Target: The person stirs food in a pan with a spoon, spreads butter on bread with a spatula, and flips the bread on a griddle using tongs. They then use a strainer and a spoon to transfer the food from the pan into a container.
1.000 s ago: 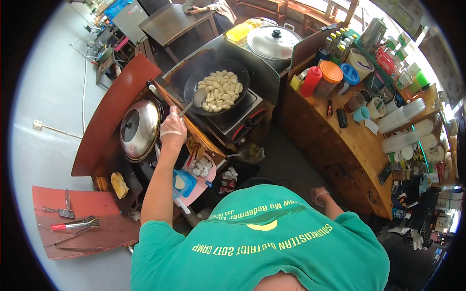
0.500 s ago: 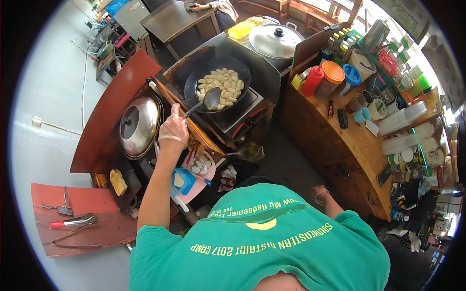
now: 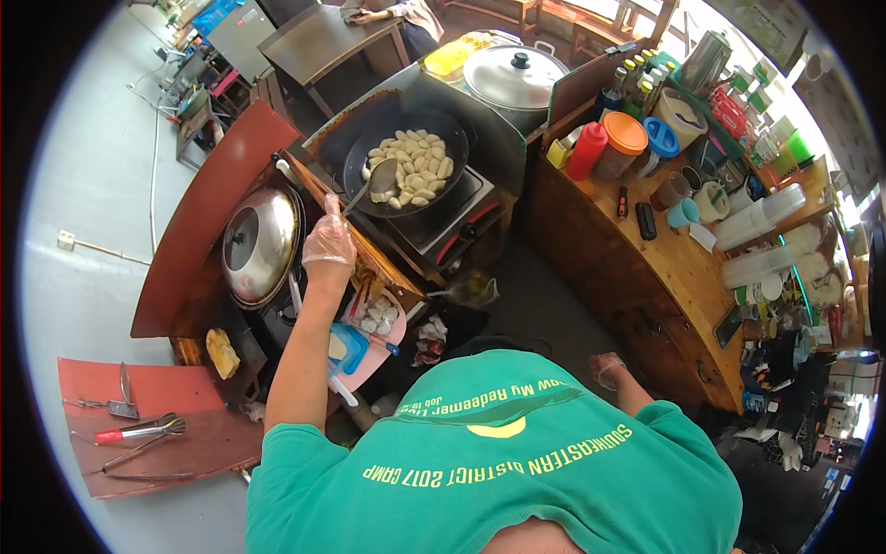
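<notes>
Head view: clear-gloved left hand (image 3: 329, 242) closed around a long-handled, round-headed metal spatula (image 3: 382, 176).
Its thumb points forward and the bare forearm stretches nearly straight; the spatula's head lies among pale oval food pieces (image 3: 427, 164) inside a round black wok (image 3: 450, 131), while the clear-gloved right hand (image 3: 606, 369) hangs low beside the body, its grip too small to tell.

The wok (image 3: 441, 138) sits on the stove (image 3: 464, 199), with food pieces (image 3: 426, 166) and the bowl of the ladle (image 3: 382, 175) in it. Left of and before the wok is a lidded pan (image 3: 266, 263); behind the wok to the right, a lidded pot (image 3: 503, 81); farther behind, a table (image 3: 334, 44). Right of the wok stands the counter (image 3: 678, 282), bearing a bottle (image 3: 585, 155) and a jar (image 3: 616, 166).
</notes>
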Demonstrator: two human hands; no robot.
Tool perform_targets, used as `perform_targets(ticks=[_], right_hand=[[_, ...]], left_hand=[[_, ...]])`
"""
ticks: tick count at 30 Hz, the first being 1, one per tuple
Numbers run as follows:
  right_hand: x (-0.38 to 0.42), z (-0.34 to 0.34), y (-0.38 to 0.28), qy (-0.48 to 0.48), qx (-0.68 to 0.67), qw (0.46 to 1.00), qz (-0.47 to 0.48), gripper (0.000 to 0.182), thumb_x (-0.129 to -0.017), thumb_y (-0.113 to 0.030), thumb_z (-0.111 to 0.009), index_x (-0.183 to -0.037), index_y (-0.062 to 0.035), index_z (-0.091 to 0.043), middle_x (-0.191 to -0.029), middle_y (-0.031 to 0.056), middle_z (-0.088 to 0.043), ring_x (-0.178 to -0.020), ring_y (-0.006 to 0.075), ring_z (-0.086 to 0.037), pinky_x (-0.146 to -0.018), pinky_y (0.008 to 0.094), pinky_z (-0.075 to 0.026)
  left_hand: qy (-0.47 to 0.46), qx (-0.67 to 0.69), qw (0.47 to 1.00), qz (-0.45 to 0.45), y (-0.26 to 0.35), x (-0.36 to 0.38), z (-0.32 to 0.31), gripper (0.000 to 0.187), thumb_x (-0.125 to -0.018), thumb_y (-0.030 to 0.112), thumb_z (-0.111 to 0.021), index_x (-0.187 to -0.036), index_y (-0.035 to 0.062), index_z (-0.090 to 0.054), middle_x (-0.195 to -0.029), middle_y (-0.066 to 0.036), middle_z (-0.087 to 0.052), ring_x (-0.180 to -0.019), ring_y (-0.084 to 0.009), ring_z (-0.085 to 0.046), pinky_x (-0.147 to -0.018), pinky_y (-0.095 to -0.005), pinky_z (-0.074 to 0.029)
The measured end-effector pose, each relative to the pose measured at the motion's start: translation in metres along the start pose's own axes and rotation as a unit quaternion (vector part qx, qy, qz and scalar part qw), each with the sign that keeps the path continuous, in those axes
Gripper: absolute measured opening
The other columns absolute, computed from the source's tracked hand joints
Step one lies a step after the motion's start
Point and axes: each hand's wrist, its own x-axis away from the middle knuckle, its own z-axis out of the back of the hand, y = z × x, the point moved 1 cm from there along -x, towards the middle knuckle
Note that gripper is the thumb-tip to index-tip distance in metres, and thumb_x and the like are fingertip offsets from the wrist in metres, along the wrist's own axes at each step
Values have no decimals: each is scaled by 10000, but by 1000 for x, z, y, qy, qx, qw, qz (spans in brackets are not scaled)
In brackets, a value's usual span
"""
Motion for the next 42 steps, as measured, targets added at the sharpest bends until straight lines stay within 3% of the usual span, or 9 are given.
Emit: perform_targets(ticks=[2,5,8,11,15,17,30,41,42], right_hand=[[-9,-17,17,16,-104,994,-8,210,-842,-151,-506,-944,-75,-673,-1006,201,-676,-991,375,-645,-853,447,-523],[75,52,-77,-13,211,976,55,208,-831,-155,-521,-956,-75,-666,-1017,194,-675,-995,371,-641,-854,445,-518],[-33,-44,52,19,-130,990,44,222,-844,-157,-504,-981,-77,-659,-1033,185,-671,-1022,365,-631,-859,444,-513],[80,63,-93,-71,220,973,22,245,-882,-173,-456,-1000,-86,-653,-1048,175,-667,-1032,361,-626,-866,447,-507],[-55,-60,65,8,-136,990,35,285,-916,-190,-404,-992,-94,-661,-1048,170,-668,-1018,357,-633,-864,457,-505],[-50,-59,62,66,-212,972,76,191,-921,-183,-538,-798,-72,-634,-703,77,-585,-616,215,-573,-514,385,-451],[-56,-69,76,95,-229,960,131,198,-928,-186,-525,-793,-78,-620,-703,67,-568,-605,200,-545,-513,385,-424],[47,40,-54,27,275,952,134,195,-929,-167,-496,-817,-85,-633,-713,51,-590,-643,194,-576,-540,353,-455],[9,5,-9,50,121,984,123,170,-915,-160,-509,-828,-83,-633,-730,66,-606,-669,213,-597,-559,361,-471]], left_hand=[[-25,-15,1000,8,2,-2,2,486,-876,64,-556,-1339,-11,-428,-850,-173,-663,-734,-341,-674,-628,-426,-547],[-51,-31,998,8,2,-2,1,508,-854,48,-570,-1336,-22,-427,-856,-172,-663,-743,-338,-674,-648,-423,-552],[-37,-33,999,-1,-4,-4,-7,523,-836,45,-585,-1333,-14,-434,-867,-176,-664,-753,-339,-674,-663,-421,-554],[-32,-40,999,0,-5,-6,-7,521,-833,49,-587,-1330,-7,-439,-872,-180,-664,-755,-344,-672,-668,-423,-553],[-64,-30,997,17,-8,-4,-11,502,-842,75,-586,-1314,-11,-441,-845,-185,-666,-759,-355,-671,-673,-430,-550],[-82,-24,995,54,-5,-6,-9,486,-844,87,-583,-1302,-4,-449,-831,-186,-667,-766,-357,-671,-681,-433,-546],[-19,29,994,107,-15,-12,16,307,-890,103,-537,-1186,41,-487,-817,-200,-669,-790,-382,-664,-701,-456,-529],[-41,-5,993,112,-52,-42,-54,155,-887,116,-558,-1013,32,-526,-859,-197,-677,-823,-382,-671,-713,-456,-539],[-25,10,996,86,-55,-42,-61,173,-871,120,-569,-1003,16,-531,-847,-201,-679,-788,-391,-676,-687,-475,-544]])
